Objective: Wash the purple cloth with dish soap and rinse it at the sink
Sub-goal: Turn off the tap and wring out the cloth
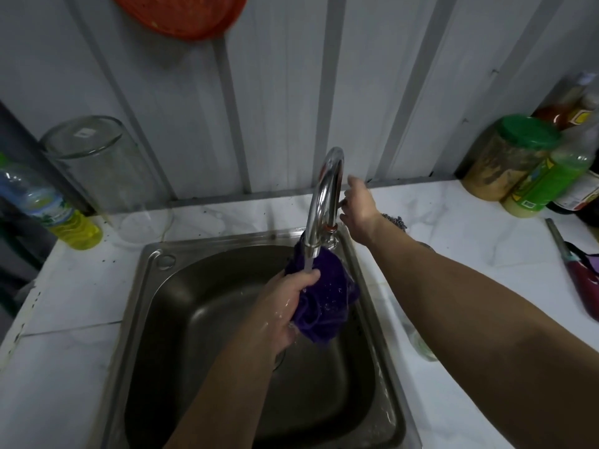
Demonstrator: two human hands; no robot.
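My left hand grips the bunched, wet purple cloth over the steel sink. A thin stream of water runs from the curved chrome tap onto the cloth and my fingers. My right hand reaches behind the tap, its fingers at the tap's handle; the handle itself is mostly hidden. A bottle of yellow dish soap stands at the left on the counter.
An upturned glass jar stands behind the sink's left corner. Jars and bottles crowd the back right corner. A lighter-like tool lies at the right edge. An orange plate hangs on the wall.
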